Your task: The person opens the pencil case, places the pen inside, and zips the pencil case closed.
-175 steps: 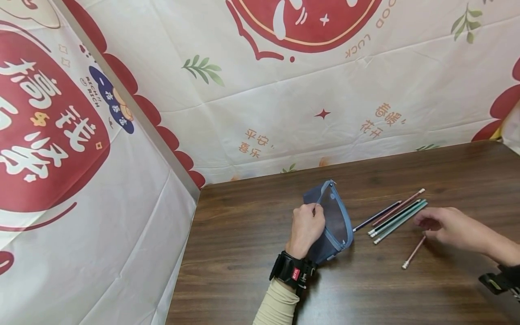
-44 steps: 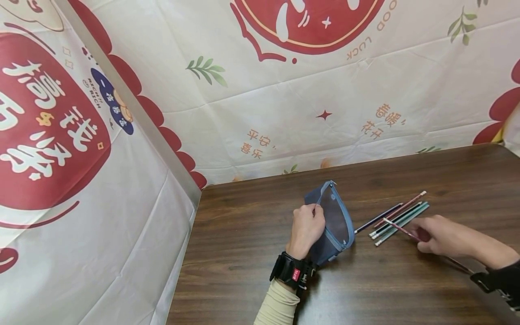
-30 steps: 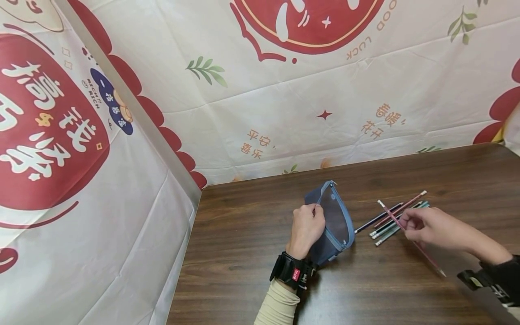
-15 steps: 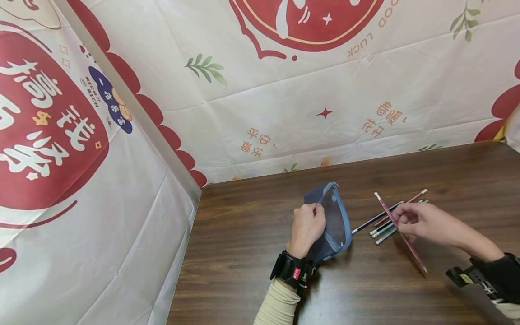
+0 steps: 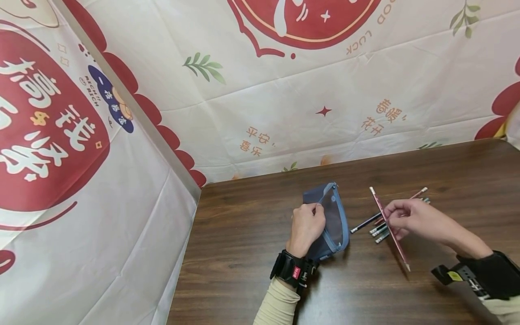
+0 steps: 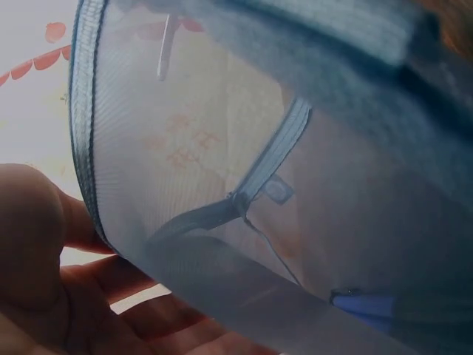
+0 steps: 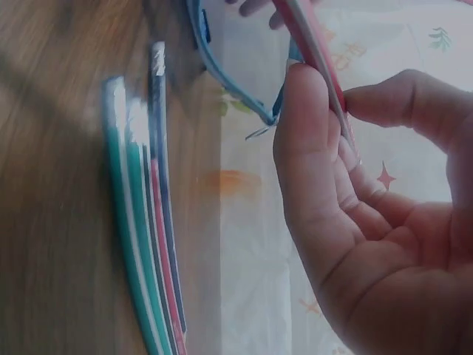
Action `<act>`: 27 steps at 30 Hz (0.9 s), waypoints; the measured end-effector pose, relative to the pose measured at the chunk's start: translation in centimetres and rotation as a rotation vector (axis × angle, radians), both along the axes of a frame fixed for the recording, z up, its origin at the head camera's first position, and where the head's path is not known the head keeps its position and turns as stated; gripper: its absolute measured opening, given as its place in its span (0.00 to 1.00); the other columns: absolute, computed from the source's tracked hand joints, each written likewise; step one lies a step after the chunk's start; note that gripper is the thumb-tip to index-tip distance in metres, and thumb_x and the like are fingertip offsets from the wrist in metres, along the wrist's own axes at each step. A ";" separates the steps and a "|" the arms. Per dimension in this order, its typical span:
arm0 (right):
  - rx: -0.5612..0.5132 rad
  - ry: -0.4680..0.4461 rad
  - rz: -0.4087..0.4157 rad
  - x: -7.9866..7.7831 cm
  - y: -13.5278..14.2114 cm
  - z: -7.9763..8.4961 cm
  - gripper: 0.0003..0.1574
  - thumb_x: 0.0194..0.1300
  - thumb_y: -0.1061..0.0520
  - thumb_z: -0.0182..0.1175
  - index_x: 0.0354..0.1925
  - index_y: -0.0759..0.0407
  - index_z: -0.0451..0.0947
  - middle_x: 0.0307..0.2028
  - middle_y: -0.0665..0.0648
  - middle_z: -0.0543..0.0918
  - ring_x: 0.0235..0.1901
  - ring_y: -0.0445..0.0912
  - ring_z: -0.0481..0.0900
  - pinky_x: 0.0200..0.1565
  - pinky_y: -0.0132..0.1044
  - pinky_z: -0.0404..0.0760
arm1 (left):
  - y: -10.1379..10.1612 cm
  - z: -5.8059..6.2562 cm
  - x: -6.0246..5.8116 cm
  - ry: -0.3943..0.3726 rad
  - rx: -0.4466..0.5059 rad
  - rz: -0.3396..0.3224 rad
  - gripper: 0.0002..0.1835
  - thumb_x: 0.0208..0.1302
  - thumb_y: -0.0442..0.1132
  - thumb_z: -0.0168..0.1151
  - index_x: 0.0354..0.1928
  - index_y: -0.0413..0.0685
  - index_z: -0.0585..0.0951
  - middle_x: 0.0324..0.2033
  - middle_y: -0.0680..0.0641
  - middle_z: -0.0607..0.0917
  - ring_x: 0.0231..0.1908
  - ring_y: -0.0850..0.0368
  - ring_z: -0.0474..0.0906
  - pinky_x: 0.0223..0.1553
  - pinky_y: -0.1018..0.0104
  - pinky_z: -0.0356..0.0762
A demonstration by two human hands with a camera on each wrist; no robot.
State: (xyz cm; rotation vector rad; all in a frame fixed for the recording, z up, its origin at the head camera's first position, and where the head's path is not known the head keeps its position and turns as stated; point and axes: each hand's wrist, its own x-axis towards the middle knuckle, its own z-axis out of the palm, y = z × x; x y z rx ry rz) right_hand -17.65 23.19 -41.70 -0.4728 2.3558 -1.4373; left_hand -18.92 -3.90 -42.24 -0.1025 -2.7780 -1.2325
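Note:
My left hand [image 5: 306, 228] pinches the near side of a blue mesh pencil case [image 5: 344, 225], its zipped mouth open and facing right. In the left wrist view, the see-through mesh [image 6: 185, 148] spreads beyond the curled fingers, and something blue [image 6: 362, 305] lies low inside. Thumb and index finger of my right hand [image 5: 426, 223] grip a red pencil [image 5: 400, 253] around its middle, above the table. Its white end points away, its sharpened tip towards me. Under and behind that hand lie several pencils [image 7: 133, 207], green, red and dark, partly hidden in the head view.
The brown wooden table [image 5: 235, 262] ends at the back against a printed white cloth [image 5: 264, 90]. Another printed cloth [image 5: 134, 216] hangs along the left side. A dark pencil [image 5: 365, 222] lies with its end close to the case's mouth.
My right hand has lifted the red pencil from the table, turned it and carried it left over the other pencils towards the case. My left hand keeps its grip; the case's mouth has narrowed slightly.

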 end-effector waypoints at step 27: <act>-0.122 -0.124 -0.111 -1.4 -3.1 1.2 0.21 0.67 0.62 0.51 0.49 0.82 0.65 0.33 0.64 0.81 0.30 0.50 0.84 0.36 0.49 0.84 | -0.3 0.1 -0.2 -0.020 0.044 -0.006 0.22 0.68 0.44 0.46 0.12 0.53 0.70 0.08 0.55 0.60 0.11 0.59 0.61 0.13 0.69 0.57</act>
